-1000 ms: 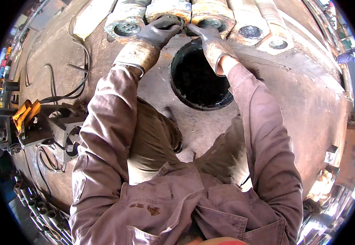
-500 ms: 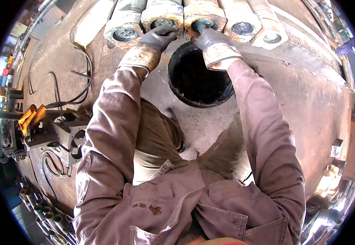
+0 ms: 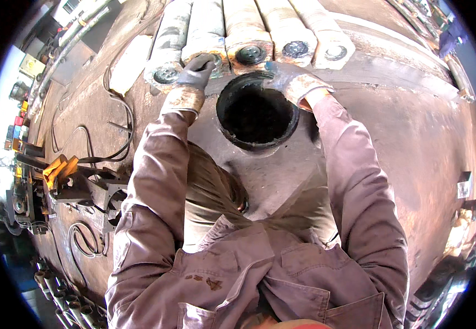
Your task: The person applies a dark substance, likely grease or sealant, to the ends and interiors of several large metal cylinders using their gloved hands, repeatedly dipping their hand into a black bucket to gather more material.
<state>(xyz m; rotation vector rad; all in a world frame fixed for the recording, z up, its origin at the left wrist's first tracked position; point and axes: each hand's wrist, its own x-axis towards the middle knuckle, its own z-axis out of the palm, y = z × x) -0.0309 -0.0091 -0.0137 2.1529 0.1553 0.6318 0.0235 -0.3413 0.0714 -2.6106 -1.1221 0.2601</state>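
Note:
Both hands wear dark work gloves with stained pale cuffs. My left hand (image 3: 197, 77) is closed, its fingers curled in front of the second cylinder's greasy end (image 3: 220, 64); whatever it may hold is hidden. At the far right rim of a round black bucket (image 3: 222, 123), my right hand (image 3: 287, 80) has its fingers bent inward over the edge. Dark matter coats them, and I cannot make out what is in them. Beyond the bucket, the third cylinder's hexagonal end (image 3: 250, 54) shows a dark, smeared round recess.
Several thick cylinders lie side by side, including a pale one (image 3: 335, 52) at the right. Left on the floor are a black cable (image 3: 128, 118), a metal fixture with a yellow-orange cloth (image 3: 60, 171), and a stack of pipes (image 3: 65, 301). A pale sheet (image 3: 131, 66) lies beside the cylinders.
My right hand has drawn back from the third cylinder's end to the bucket's rim, uncovering the dark recess. My left hand stays near the second cylinder; the whole view has shifted slightly.

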